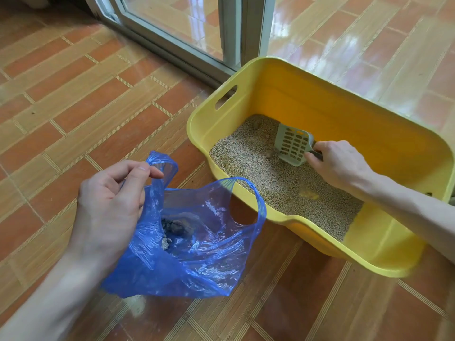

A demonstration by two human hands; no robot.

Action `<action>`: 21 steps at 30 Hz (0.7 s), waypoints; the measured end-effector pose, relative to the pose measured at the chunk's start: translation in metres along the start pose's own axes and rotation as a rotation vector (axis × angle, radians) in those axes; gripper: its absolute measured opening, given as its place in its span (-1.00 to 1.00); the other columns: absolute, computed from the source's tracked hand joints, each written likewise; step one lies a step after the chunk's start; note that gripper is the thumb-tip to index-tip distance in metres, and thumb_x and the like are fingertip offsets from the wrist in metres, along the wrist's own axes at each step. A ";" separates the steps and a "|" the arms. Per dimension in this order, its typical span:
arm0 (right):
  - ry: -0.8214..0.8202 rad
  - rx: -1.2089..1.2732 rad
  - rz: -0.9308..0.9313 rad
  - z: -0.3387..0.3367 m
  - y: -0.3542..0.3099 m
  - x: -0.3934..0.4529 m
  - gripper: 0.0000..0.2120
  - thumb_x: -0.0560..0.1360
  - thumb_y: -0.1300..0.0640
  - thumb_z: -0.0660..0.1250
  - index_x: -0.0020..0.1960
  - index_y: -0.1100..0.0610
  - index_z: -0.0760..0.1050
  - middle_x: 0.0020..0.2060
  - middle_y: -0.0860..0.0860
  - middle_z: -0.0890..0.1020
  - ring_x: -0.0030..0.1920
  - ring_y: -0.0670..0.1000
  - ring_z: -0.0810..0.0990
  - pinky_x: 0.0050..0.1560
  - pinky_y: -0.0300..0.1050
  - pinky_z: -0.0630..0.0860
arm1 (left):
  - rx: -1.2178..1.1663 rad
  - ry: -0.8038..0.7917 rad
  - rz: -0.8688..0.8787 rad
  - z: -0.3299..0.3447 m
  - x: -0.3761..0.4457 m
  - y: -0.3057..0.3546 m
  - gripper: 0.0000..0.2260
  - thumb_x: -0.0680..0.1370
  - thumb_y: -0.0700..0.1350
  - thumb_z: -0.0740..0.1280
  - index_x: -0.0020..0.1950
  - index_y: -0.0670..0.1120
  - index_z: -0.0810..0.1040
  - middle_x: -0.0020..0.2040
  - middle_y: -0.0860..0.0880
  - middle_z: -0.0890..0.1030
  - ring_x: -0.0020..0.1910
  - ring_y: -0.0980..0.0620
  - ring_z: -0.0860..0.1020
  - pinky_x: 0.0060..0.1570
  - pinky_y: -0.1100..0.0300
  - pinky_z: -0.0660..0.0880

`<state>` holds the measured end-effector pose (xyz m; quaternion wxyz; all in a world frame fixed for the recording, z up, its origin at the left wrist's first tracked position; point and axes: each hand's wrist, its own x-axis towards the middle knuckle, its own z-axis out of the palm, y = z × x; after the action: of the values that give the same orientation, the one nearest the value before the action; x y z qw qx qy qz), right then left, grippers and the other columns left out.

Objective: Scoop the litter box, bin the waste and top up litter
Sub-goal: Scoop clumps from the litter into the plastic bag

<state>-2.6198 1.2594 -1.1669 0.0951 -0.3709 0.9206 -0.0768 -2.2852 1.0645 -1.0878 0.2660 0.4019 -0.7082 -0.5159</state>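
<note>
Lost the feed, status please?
Left hand holds bag open. Right hand grips scoop in litter box. Clumps remain. Nothing blocking.

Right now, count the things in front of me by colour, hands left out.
Yellow: 1, the litter box
Blue: 1, the bag
Grey: 1, the scoop
Total: 3
</note>
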 end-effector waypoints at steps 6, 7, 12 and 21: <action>-0.054 0.109 -0.040 0.009 -0.007 0.001 -0.70 0.65 0.01 0.27 0.04 0.23 0.63 -0.27 0.09 0.66 -0.46 0.03 0.57 -0.50 -0.07 0.49 | -0.014 0.004 0.002 -0.001 0.001 -0.001 -0.74 0.72 -0.11 0.27 -0.09 -0.11 0.67 -0.49 0.01 0.19 -0.49 0.03 0.10 -0.50 0.25 0.05; -0.068 0.139 -0.044 0.009 -0.006 0.001 -0.69 0.65 0.00 0.27 0.03 0.24 0.64 -0.27 0.08 0.67 -0.47 0.03 0.58 -0.52 -0.06 0.49 | -0.011 0.002 0.007 -0.001 0.001 -0.001 -0.74 0.72 -0.10 0.27 -0.09 -0.10 0.67 -0.49 0.02 0.19 -0.49 0.02 0.11 -0.50 0.26 0.05; -0.123 0.223 -0.050 0.013 -0.009 0.004 -0.67 0.65 -0.01 0.28 -0.05 0.24 0.63 -0.39 -0.05 0.57 -0.51 -0.01 0.48 -0.65 -0.33 0.26 | -0.001 -0.013 0.014 -0.003 -0.001 -0.003 -0.74 0.72 -0.08 0.28 -0.09 -0.09 0.68 -0.48 -0.01 0.19 -0.48 -0.01 0.11 -0.48 0.23 0.05; -0.235 0.481 0.052 0.025 -0.022 0.001 -0.64 0.63 -0.07 0.31 -0.15 0.18 0.63 -0.43 0.01 0.58 -0.50 -0.02 0.40 -0.55 -0.20 0.29 | -0.033 -0.019 0.014 -0.008 -0.001 -0.001 -0.74 0.61 0.08 0.28 -0.08 -0.03 0.68 -0.46 -0.04 0.18 -0.46 -0.02 0.10 -0.44 0.20 0.04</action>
<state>-2.5998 1.2407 -1.1868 0.2885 -0.3203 0.8678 -0.2473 -2.2785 1.0609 -1.0866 0.2694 0.3875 -0.7049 -0.5296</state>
